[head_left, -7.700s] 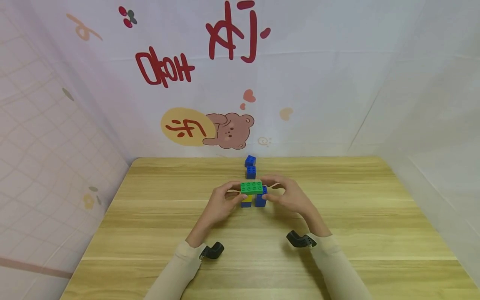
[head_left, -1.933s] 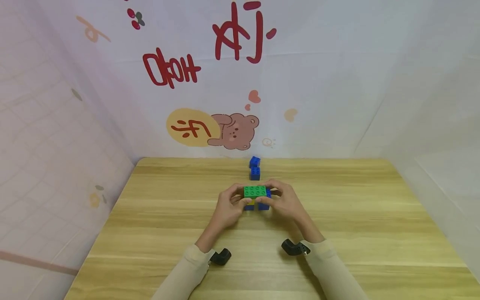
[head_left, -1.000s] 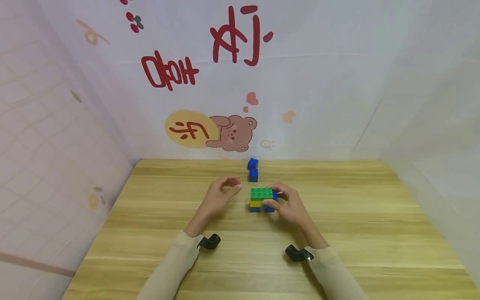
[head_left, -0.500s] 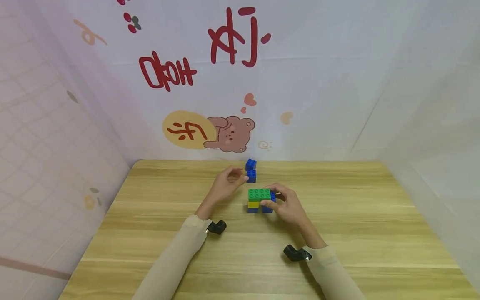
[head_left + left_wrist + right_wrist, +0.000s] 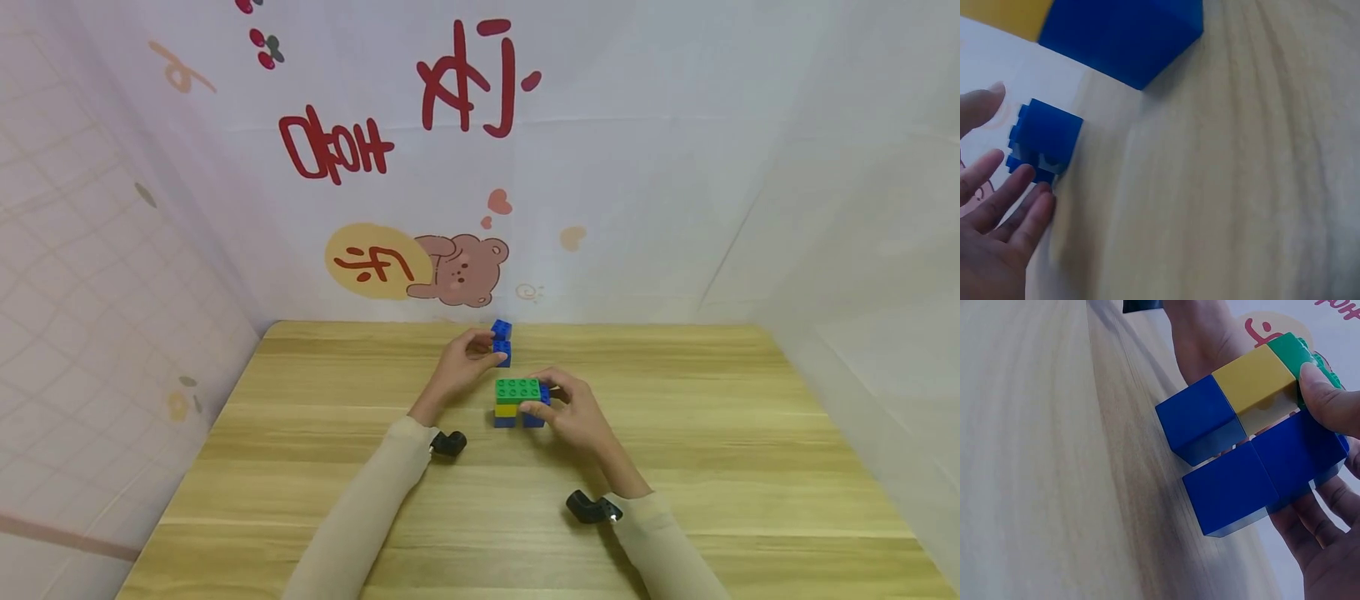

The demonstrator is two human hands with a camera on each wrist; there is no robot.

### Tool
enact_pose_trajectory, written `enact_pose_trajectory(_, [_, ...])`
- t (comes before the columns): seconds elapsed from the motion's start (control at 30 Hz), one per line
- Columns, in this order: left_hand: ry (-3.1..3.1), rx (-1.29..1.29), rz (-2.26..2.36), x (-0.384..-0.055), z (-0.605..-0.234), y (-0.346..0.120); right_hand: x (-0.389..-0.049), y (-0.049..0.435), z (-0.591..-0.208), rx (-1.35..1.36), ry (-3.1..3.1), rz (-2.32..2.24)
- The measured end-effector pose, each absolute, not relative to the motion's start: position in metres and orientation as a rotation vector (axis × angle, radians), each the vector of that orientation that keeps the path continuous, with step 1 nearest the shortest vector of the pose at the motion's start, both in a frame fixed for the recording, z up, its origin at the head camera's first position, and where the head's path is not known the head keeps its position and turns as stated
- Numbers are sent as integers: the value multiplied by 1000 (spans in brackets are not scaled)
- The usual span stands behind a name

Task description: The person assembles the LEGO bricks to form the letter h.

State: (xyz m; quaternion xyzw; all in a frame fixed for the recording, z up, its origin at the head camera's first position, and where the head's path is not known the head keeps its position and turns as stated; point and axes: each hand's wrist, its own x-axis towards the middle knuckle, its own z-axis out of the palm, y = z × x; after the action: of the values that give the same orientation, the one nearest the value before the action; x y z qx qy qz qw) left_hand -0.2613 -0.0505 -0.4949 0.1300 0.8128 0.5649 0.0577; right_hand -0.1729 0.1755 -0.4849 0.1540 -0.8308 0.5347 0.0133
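My right hand (image 5: 573, 408) grips a small brick structure, thumb on its near face and fingers behind. A long green brick (image 5: 517, 387) tops it, above a yellow brick (image 5: 1255, 384) on a blue brick (image 5: 1194, 415). Beside that column stand stacked blue bricks (image 5: 1232, 494), a narrow gap between the two columns. My left hand (image 5: 459, 364) reaches around the nearer of two loose blue bricks (image 5: 506, 348) behind the structure. In the left wrist view its fingertips (image 5: 1022, 172) are right at the brick's lower side, while the thumb stands apart from it.
A second loose blue brick (image 5: 503, 327) sits turned at an angle just behind the nearer one, close to the table's back edge. A printed white cloth (image 5: 637, 208) hangs behind the wooden table (image 5: 712, 467).
Both hands were on the structure earlier. The left hand has let go and moved away and back to the loose blue brick. The right hand keeps its grip.
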Motion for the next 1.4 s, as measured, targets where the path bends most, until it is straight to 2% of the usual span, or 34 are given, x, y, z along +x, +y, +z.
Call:
enact_pose_trajectory(0.47, [2508, 358, 1677, -270, -509, -44, -172, 175, -485, 454, -2595, 1679])
enact_pose_trajectory(1.4, [2461, 293, 1854, -252, -508, -61, -172, 173, -486, 425, -2596, 1693])
